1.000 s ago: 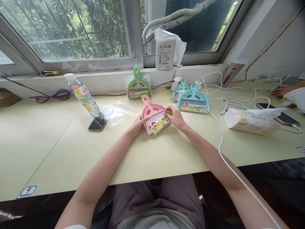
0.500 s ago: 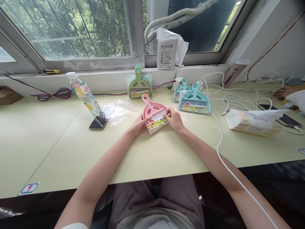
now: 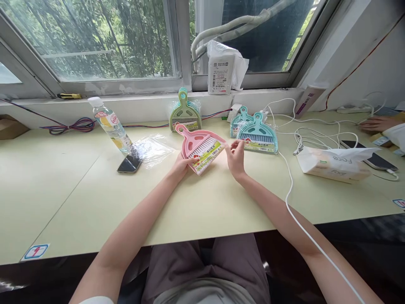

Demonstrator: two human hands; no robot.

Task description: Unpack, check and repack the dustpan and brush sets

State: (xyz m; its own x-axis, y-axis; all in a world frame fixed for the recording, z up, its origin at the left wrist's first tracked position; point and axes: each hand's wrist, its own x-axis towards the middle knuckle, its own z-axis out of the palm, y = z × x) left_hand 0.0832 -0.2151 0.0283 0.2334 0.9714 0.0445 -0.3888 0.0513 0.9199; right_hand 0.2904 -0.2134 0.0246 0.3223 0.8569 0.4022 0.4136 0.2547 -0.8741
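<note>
A pink mini dustpan-and-brush set (image 3: 196, 144) with a yellow-green paper label is lifted a little off the pale yellow table (image 3: 196, 202). My left hand (image 3: 181, 164) grips its lower left corner. My right hand (image 3: 236, 156) pinches the label's right end at the pan's right corner. Two teal sets (image 3: 257, 135) in clear wrap lie just right of my right hand. A green set (image 3: 185, 113) leans against the wall under the window.
A water bottle (image 3: 110, 125), a dark phone (image 3: 128, 164) and an empty clear bag (image 3: 151, 147) lie to the left. A white cable (image 3: 292, 185) crosses my right arm. A tissue pack (image 3: 335, 160), phones and another person's hand (image 3: 373, 123) are at the right.
The pink set was lying on the table under both hands. It has been lifted and turned, handle swinging left, with my right hand shifting to its right corner.
</note>
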